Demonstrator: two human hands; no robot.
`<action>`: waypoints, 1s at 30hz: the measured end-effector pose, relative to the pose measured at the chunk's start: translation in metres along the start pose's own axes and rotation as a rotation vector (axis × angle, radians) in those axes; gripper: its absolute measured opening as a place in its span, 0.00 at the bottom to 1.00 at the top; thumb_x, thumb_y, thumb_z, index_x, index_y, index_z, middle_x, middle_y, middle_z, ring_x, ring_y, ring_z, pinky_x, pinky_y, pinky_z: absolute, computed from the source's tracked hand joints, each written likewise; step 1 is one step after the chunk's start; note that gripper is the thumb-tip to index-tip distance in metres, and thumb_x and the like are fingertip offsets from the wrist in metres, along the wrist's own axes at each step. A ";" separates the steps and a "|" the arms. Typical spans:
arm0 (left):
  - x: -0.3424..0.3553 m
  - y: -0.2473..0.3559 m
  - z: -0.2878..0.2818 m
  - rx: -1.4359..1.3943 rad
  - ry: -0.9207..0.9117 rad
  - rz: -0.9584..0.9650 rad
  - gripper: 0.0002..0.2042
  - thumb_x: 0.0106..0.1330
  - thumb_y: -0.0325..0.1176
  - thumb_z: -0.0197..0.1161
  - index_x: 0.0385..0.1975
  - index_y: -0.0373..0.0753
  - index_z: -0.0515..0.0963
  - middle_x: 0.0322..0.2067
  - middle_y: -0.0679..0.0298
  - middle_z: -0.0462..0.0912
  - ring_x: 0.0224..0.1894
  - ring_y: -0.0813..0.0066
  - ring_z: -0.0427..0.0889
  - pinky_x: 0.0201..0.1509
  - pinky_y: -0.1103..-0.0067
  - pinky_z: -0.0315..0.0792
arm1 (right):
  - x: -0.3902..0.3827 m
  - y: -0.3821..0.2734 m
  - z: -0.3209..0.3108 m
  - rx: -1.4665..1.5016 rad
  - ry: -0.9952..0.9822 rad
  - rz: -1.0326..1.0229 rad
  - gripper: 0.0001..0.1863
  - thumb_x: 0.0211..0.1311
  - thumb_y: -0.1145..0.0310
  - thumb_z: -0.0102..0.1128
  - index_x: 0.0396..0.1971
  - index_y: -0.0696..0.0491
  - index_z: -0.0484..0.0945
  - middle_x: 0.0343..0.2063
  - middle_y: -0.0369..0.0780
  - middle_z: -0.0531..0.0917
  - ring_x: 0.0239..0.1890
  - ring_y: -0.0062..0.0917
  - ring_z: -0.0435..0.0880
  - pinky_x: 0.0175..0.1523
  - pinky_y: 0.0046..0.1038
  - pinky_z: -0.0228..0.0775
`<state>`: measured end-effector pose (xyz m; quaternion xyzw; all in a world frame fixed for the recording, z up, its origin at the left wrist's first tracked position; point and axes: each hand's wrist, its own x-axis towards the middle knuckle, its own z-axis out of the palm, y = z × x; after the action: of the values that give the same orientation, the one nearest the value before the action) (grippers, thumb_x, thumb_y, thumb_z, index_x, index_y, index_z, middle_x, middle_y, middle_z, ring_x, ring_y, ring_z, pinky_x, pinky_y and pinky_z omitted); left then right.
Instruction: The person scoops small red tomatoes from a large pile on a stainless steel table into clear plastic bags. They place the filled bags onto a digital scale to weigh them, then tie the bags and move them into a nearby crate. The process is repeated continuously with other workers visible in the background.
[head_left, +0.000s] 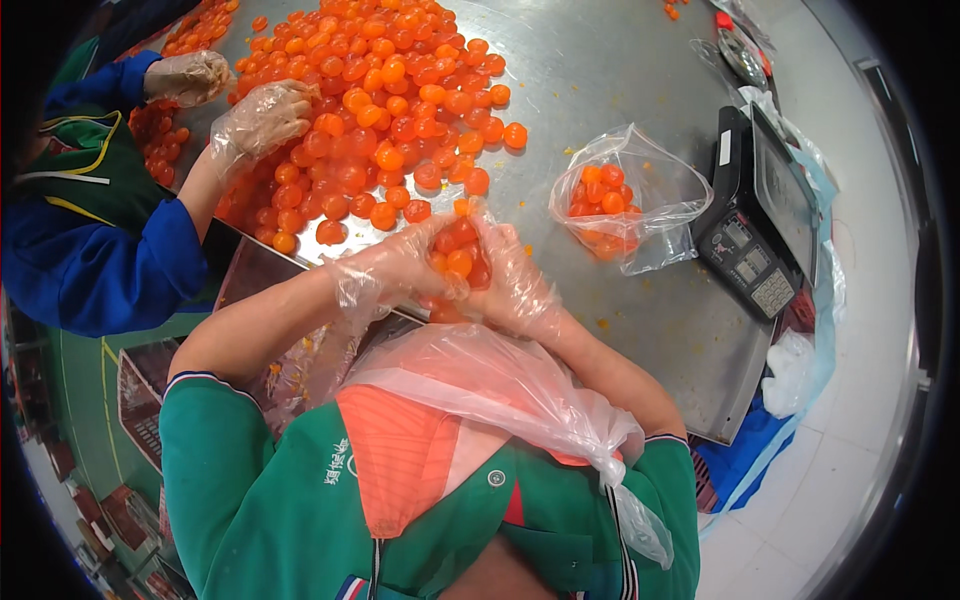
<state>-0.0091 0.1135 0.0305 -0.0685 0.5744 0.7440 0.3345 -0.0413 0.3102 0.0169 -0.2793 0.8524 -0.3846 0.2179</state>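
A cluster of glossy orange balls [459,262] sits cupped between a person's left hand [408,258] and right hand [513,287], both in clear gloves, palms turned inward and fingers curled partway around the load. Should the hands part or the slick gloves lose friction, a ball could slip through the gap at the fingertips; squeezing too hard might split one, if they are as soft as they look. Just beyond the left hand spreads a large heap of balls [370,112] on a metal table [600,90], where a co-worker's gloved hand [262,122] reaches in from farther left. Right of the right hand, a clear bag [672,200] holds more balls; its slack mouth could fold inward. Beyond it stands a black scale [735,255].
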 end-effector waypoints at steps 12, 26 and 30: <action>-0.004 0.079 0.035 -0.101 -0.107 0.061 0.39 0.51 0.16 0.67 0.66 0.40 0.60 0.54 0.59 0.76 0.44 0.73 0.83 0.32 0.82 0.81 | -0.021 -0.046 -0.071 0.641 0.109 -0.063 0.49 0.45 0.78 0.73 0.68 0.56 0.56 0.61 0.44 0.70 0.63 0.30 0.70 0.65 0.31 0.66; 0.125 0.123 0.091 -0.211 -0.271 -0.066 0.20 0.71 0.41 0.56 0.53 0.30 0.71 0.45 0.49 0.79 0.33 0.62 0.86 0.34 0.80 0.85 | -0.026 0.033 -0.165 1.007 0.301 0.298 0.29 0.60 0.72 0.64 0.61 0.59 0.65 0.48 0.46 0.79 0.43 0.32 0.84 0.43 0.29 0.81; 0.134 0.123 0.084 -0.187 -0.292 0.004 0.22 0.71 0.40 0.55 0.56 0.28 0.67 0.49 0.41 0.73 0.38 0.55 0.85 0.35 0.77 0.86 | -0.033 0.028 -0.170 1.182 0.426 0.248 0.21 0.65 0.74 0.57 0.56 0.60 0.68 0.48 0.48 0.78 0.43 0.39 0.85 0.43 0.35 0.85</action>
<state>-0.1592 0.2310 0.0920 0.0105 0.4481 0.7969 0.4050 -0.1243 0.4372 0.1040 0.0714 0.5471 -0.8088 0.2038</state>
